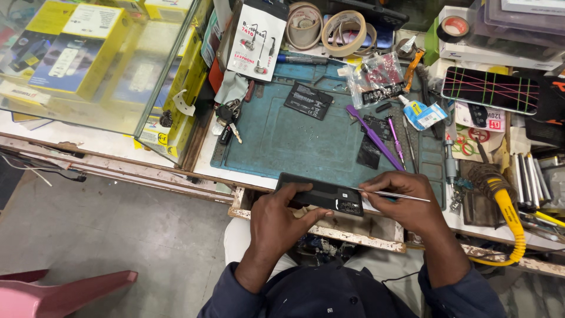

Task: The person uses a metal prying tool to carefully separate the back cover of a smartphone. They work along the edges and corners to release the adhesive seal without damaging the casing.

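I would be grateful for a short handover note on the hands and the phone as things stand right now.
Left hand: grips the black phone by its left end, back side up, over the near edge of the blue work mat.
Right hand: holds thin metal tweezers, tip at the phone's right end near the camera.
Done: a loose battery and small black parts lie on the mat.
Left: cannot tell if the back cover is lifted yet.

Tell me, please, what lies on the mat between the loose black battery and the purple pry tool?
In the head view, only bare teal mat lies between the battery and the purple pry tool.
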